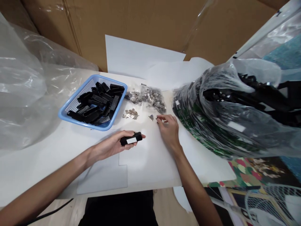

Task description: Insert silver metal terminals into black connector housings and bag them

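Observation:
My left hand [117,142] is wrapped round a small black plastic case [131,139] with a white label on its side, held above the white table. To the right, my right hand [168,128] has its thumb and fingertips pinched together close to the tabletop; whatever is between them is too small to make out. Just left of those fingertips lies a tiny pile of metal pieces [151,117]. A larger heap of flat metal clips [131,114] rests farther left.
A blue basket [61,113] of several black plastic cases stands at the left. Behind the metal heaps lie clear bags of small metal parts [154,98]. A large plastic sack [211,125] of black parts takes up the right. Clear plastic sheeting [21,84] hangs at far left.

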### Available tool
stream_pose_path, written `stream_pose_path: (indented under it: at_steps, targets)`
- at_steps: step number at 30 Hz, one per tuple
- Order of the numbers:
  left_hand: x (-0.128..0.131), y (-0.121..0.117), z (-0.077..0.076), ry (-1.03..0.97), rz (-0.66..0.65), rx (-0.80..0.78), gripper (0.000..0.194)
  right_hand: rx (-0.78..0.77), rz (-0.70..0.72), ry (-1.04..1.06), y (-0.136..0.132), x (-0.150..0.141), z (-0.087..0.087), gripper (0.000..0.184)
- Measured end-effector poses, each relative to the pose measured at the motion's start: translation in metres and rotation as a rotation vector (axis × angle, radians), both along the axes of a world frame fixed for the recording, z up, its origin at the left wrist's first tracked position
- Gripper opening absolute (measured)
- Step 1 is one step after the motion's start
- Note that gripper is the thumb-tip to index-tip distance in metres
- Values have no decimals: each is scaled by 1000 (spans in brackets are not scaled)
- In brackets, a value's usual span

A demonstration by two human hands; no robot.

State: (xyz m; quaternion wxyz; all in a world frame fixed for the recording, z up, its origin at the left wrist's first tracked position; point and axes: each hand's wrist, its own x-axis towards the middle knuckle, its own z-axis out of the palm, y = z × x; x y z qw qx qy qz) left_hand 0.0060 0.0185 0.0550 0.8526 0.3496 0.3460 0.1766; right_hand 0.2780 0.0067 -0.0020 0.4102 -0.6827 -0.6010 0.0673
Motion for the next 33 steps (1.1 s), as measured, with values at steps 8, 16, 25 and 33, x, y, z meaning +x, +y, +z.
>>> stream_pose_path:
  at_steps: [8,16,25,33]
  targets:
    - [1,0,2,-15,5,-51,27,74,56,-53,-1,-10,4,15]
    - [4,1,0,37,-29,212,31,185,104,24,-2,-12,5,15]
    - [-1,4,-18,334,125,1015,28,194,219,443,-15,-34,14,13]
    - [2,3,-25,319,181,915,31,59,475,567,-24,-58,26,8]
